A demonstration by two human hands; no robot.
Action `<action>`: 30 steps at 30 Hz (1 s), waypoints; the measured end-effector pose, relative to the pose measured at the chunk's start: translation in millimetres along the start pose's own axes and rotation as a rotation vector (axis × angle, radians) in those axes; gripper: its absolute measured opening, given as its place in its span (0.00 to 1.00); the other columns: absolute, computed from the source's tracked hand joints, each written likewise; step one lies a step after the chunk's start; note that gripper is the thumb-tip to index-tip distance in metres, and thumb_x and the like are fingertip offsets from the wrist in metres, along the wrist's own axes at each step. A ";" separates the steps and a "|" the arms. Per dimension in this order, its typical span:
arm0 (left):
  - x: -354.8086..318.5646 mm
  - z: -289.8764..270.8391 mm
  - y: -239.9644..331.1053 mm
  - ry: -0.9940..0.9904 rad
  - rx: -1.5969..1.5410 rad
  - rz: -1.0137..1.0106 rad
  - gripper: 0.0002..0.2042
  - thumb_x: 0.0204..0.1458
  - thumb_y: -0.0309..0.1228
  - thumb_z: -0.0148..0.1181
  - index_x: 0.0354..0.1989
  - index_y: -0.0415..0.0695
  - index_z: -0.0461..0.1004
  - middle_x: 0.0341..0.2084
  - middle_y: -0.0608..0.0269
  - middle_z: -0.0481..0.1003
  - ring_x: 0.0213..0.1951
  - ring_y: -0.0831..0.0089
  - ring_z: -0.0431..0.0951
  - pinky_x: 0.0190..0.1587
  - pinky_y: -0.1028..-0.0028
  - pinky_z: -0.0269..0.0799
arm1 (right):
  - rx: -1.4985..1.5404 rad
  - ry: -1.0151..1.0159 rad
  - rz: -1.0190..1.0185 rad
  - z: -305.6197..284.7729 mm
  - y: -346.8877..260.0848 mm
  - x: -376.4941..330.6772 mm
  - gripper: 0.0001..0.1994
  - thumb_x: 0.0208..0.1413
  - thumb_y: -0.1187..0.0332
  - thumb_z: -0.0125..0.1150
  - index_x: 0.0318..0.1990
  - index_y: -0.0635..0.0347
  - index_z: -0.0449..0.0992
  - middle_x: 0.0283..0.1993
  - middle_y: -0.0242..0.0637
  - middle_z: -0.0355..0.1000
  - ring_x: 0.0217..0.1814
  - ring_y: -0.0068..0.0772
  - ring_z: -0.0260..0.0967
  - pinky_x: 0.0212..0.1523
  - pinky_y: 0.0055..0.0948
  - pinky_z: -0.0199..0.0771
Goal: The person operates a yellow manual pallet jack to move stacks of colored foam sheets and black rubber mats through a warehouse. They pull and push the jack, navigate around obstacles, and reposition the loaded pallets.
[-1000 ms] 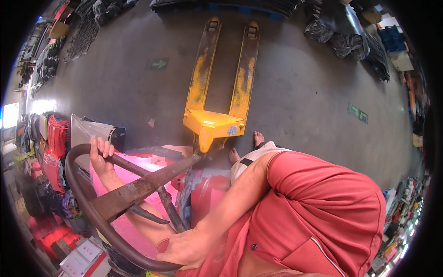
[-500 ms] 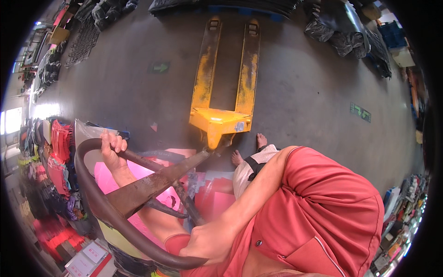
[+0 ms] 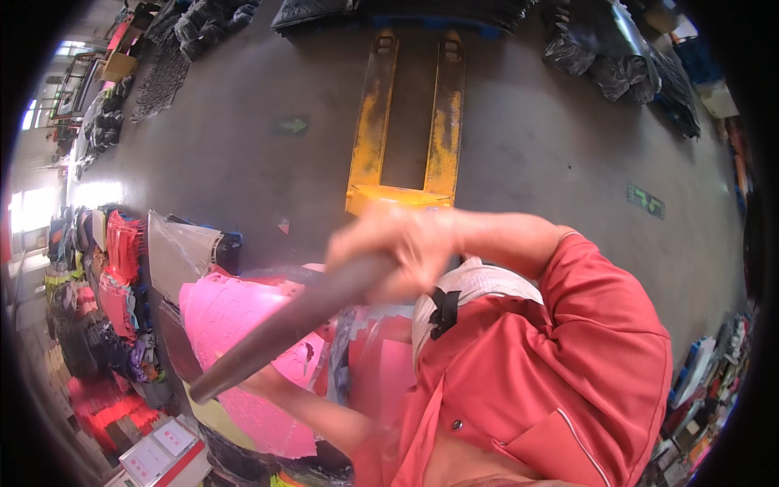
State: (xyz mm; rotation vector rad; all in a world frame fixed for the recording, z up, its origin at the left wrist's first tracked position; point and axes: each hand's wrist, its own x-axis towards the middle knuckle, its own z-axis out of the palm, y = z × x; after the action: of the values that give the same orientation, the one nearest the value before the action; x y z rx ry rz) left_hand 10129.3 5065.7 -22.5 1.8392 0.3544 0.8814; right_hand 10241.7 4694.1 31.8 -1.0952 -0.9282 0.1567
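Observation:
A yellow, worn pallet jack (image 3: 442,162) stands on the floor ahead, its two forks pointing away from me. Its dark brown handle (image 3: 284,329) appears almost edge-on, slanting from lower left up to the middle. My right hand (image 3: 398,247) is wrapped over the handle's upper right end, blurred by motion, and covers part of the jack's front. Below the handle's lower part reaches my left hand (image 3: 258,380); its fingers are hidden behind the bar. Pink sheets (image 3: 235,312) lie in a pile beneath the handle.
Dark sheet stacks (image 3: 316,16) sit on a blue pallet beyond the forks. Black plastic-wrapped bundles (image 3: 604,69) stand at the far right. Coloured stacks (image 3: 122,252) line the left. A white board with a red edge (image 3: 162,454) is at lower left.
The handle has swung from a wide loop view to nearly edge-on. My right hand has moved up and forward with it; my left hand has dropped from the loop's far side to below the bar.

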 end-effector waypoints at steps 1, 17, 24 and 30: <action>-17.7 -3.3 10.7 0.126 -0.252 -0.251 0.12 0.64 0.37 0.53 0.32 0.44 0.69 0.23 0.69 0.63 0.24 0.79 0.64 0.31 0.74 0.65 | -0.030 0.023 0.075 -15.8 4.4 6.4 0.08 0.47 0.76 0.63 0.37 0.63 0.76 0.21 0.32 0.68 0.23 0.21 0.65 0.25 0.29 0.66; -26.6 43.3 26.0 0.690 -0.321 -0.272 0.19 0.62 0.33 0.57 0.21 0.46 0.57 0.17 0.69 0.53 0.21 0.74 0.58 0.29 0.72 0.59 | 0.065 -0.148 0.267 -71.0 74.4 118.0 0.10 0.45 0.71 0.64 0.37 0.60 0.81 0.18 0.27 0.69 0.15 0.19 0.65 0.18 0.23 0.65; -6.7 43.4 20.7 0.700 -0.314 -0.331 0.20 0.65 0.33 0.53 0.19 0.48 0.54 0.17 0.70 0.52 0.20 0.76 0.55 0.27 0.72 0.58 | -0.049 -0.083 0.324 -61.1 75.9 117.8 0.11 0.44 0.71 0.63 0.38 0.58 0.81 0.20 0.27 0.68 0.18 0.20 0.65 0.19 0.26 0.64; -50.6 66.3 44.8 0.477 -0.371 -0.253 0.20 0.65 0.35 0.52 0.19 0.51 0.55 0.17 0.73 0.51 0.19 0.79 0.52 0.25 0.77 0.52 | -0.072 -0.012 0.169 -85.2 33.1 40.7 0.06 0.49 0.74 0.62 0.35 0.60 0.79 0.23 0.27 0.72 0.25 0.18 0.67 0.28 0.24 0.67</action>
State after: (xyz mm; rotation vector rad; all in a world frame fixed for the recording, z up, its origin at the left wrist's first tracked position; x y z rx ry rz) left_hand 10134.9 4971.3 -17.4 1.2034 0.6563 1.1186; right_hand 10338.3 4673.1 16.3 -1.2403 -0.8569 0.2705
